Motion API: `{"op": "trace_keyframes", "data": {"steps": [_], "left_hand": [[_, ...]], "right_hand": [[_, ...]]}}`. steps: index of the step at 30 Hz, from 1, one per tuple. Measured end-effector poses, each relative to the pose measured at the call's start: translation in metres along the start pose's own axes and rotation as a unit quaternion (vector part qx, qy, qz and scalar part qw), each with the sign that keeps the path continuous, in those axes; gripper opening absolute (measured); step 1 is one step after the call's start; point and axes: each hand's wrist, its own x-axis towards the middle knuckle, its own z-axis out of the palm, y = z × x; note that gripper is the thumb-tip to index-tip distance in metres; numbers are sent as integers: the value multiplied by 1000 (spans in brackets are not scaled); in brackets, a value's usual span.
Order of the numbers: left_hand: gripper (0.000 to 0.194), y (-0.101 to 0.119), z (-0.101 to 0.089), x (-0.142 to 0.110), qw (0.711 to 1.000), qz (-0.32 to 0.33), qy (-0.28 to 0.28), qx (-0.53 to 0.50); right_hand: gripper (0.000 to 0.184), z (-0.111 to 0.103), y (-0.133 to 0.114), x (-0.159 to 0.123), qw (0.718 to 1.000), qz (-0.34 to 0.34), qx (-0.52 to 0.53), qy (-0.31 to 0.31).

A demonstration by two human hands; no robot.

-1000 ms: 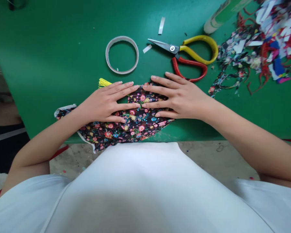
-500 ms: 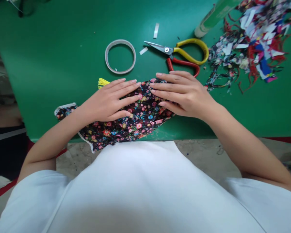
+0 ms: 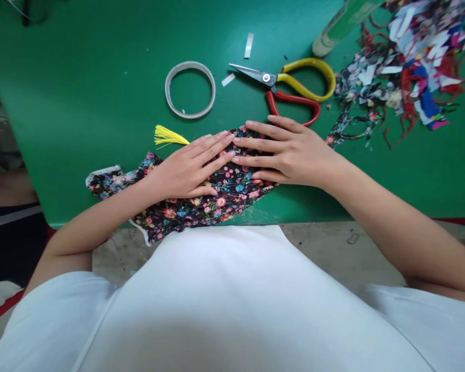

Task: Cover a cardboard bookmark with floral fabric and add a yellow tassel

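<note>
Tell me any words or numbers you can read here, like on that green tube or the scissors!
No text can be read.
Green tube: pale marks on its side, too blurred to read.
Scissors: no writing shows.
Tape ring: no writing shows.
Floral cloth under both hands: a flower pattern only, no letters.

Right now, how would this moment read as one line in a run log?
left hand: flat on floral cloth | right hand: flat on it | scissors, tape ring: beyond, untouched
</note>
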Motion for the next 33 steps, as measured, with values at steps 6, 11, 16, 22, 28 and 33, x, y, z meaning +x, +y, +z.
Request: {"op": "trace_keyframes", "data": {"steps": [6,11,16,22,28,33], "left_hand": [[79,-8,-8,-1,999,24,-26,-3],[73,-14,-14,-1,999,16,-48,2],[67,-19,-19,1,999,18,-51,2],[63,-21,-21,1,999,21,-42,5],[69,-10,-17,11,1000,15,6,1],[74,-4,2,22,999,23,21,-1]], "right_hand": [[48,0,2,-2,1000,-7,17,3],[48,2,5,-4,998,8,55,5],[42,-3,8,-1,997,-3,81,-2],[41,-14,1,-3,1000,1,28,-10],[46,-8,-4,-6,998,4,-35,55],[45,-5,-4,-3,999,51,-3,3]]}}
